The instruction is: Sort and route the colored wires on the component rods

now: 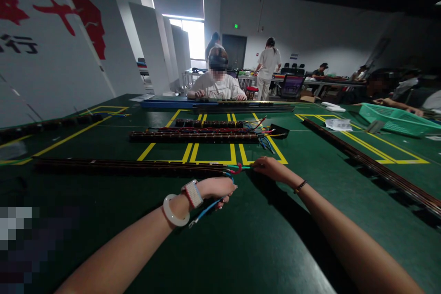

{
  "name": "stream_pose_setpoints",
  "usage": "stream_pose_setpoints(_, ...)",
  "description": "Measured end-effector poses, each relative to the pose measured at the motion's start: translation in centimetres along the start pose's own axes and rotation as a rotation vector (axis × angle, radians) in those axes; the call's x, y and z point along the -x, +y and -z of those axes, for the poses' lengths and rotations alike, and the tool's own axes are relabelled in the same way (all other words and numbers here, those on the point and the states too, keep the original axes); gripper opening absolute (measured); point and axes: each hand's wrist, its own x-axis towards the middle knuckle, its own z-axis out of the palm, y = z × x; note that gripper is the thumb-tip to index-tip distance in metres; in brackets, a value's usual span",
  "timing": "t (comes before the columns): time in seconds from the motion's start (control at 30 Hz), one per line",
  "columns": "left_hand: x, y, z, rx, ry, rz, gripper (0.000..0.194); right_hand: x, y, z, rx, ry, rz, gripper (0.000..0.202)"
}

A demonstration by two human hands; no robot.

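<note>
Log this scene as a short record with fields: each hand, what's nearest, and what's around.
left hand: grips a blue wire
right hand: fingers pinch the coloured wire ends at the strip's end
nearest thing: long dark strip lying across the green table
behind it: two more dark strips with red and blue wires
far right: green basket
opposite: a seated person

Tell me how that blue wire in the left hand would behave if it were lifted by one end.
The blue wire is thin and already bends as it trails from the left hand, so it would probably droop, not hold a line. It looks light. Its far end runs toward the long dark strip, so it may tug there.
</note>
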Motion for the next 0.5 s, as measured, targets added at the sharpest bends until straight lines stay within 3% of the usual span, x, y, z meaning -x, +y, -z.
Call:
stream_pose_setpoints(0.17,-0.2,-1.9,0.8,0.206,-0.027,-0.15,0.035,0.2,-0.5,0.1,-0.015,0.004,-0.006,0.026)
stream_pose_setpoints(0.37,-1.1,0.1,0.6,-0.082,-0.146,-0.066,0.04,0.1,-0.6,0.1,-0.053,0.049,-0.03,0.025)
stream_pose_setpoints(0.5,-1.9,-0.6,0.7,0.121,-0.148,-0.011,0.033,0.2,-3.2,1.0,-0.326,0.135,-0.024,0.039)
